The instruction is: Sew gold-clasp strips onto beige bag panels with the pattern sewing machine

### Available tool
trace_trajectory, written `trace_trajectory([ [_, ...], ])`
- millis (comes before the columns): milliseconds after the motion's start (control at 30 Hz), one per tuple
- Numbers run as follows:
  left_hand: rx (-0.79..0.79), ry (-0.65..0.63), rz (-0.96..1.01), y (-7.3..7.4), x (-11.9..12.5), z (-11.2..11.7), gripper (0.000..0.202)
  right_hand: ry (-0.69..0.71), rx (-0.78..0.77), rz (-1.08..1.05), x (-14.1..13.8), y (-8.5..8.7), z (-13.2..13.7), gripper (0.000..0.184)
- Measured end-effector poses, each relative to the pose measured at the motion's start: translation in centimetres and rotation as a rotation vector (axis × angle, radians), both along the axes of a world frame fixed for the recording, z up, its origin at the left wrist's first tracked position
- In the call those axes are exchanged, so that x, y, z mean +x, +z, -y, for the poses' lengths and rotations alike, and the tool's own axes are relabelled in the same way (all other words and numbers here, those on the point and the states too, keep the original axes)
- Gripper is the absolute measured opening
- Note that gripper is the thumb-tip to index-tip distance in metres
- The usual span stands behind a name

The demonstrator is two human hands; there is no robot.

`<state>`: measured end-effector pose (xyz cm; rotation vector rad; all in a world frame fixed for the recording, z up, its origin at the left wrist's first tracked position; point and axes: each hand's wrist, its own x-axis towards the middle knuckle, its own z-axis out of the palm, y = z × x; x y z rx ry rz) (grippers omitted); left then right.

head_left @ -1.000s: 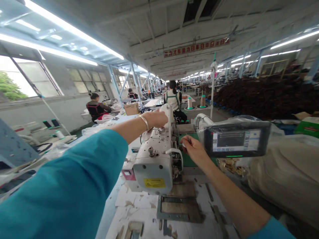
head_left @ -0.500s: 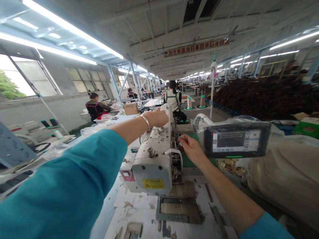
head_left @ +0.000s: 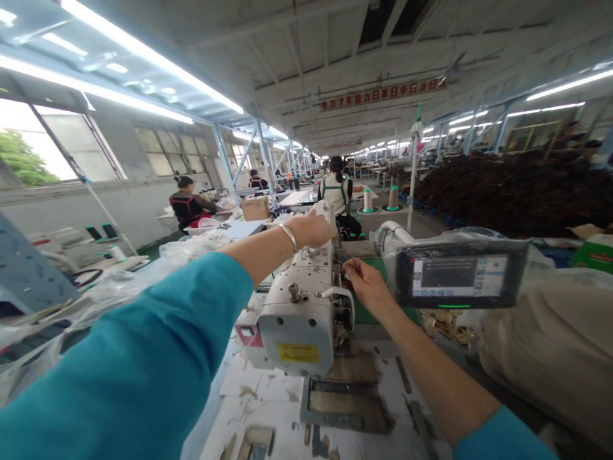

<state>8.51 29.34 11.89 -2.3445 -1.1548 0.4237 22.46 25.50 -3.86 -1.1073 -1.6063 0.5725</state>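
A white industrial sewing machine (head_left: 299, 306) with a yellow caution label stands in front of me. My left hand (head_left: 313, 230), with a silver bangle at the wrist, reaches over to the far top of the machine. Its fingers are curled there, and what they grip is hidden behind the hand. On the machine's right side my right hand (head_left: 366, 281) is closed in a pinch, with a fine strand that looks like thread at its fingertips. Below the machine head lies a metal clamp frame (head_left: 332, 421) on the work plate.
A control screen (head_left: 460, 275) stands close beside my right forearm. Two thread cones (head_left: 368, 201) stand beyond the machine. Beige fabric (head_left: 536, 319) is piled at right, with a dark heap (head_left: 498, 191) behind. A co-worker (head_left: 336, 188) sits ahead, facing away.
The whole view has shifted slightly right. Both hands stay at the same spots on the machine, with little visible change in their grip.
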Motion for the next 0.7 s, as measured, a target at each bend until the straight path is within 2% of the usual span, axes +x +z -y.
trace_trajectory([
  [333, -0.013, 0.054, -0.073, 0.47, 0.42, 0.26, 0.023, -0.016, 0.014, 0.025, 0.00, -0.03, -0.03, 0.025],
  [500, -0.002, 0.024, -0.080, 0.60, 0.03, 0.49, 0.027, -0.032, 0.013, 0.017, 0.03, -0.07, 0.08, 0.024],
  [600, 0.004, 0.046, -0.086, 0.60, -0.22, 0.74, 0.023, 0.002, 0.011, 0.015, -0.01, -0.23, 0.06, 0.025],
  [700, -0.010, 0.016, -0.074, 0.45, -0.22, 0.62, 0.020, -0.002, 0.023, 0.009, -0.22, -0.35, -0.05, 0.023],
])
